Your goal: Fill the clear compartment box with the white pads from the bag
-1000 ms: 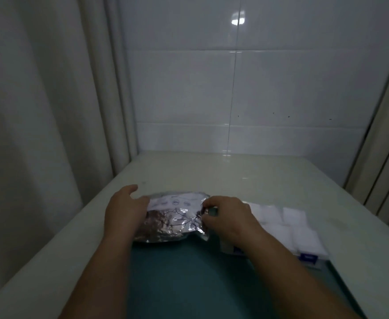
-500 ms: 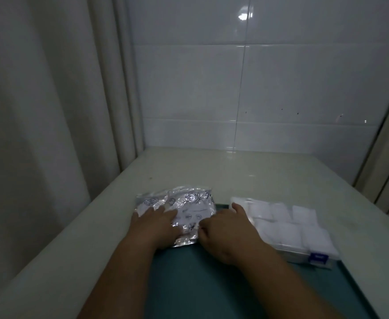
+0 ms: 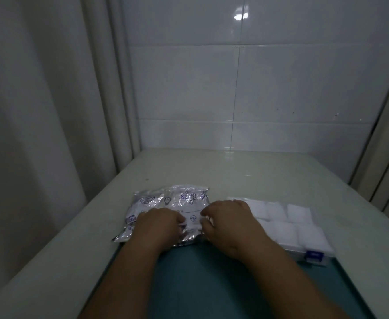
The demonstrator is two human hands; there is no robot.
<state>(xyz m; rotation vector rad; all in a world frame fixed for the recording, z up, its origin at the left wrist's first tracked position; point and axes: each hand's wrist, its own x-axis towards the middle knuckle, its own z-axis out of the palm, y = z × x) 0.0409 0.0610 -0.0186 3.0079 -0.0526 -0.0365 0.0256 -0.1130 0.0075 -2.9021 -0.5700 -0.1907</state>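
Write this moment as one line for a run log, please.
left hand: grips foil bag | right hand: pinches same bag | compartment box: right of bag, white pads inside

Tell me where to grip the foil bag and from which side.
Pinch the foil bag at its near edge, from the person's side. It lies flat, so only an edge offers purchase; the left hand and right hand hold it there, and the compartment box crowds its right.
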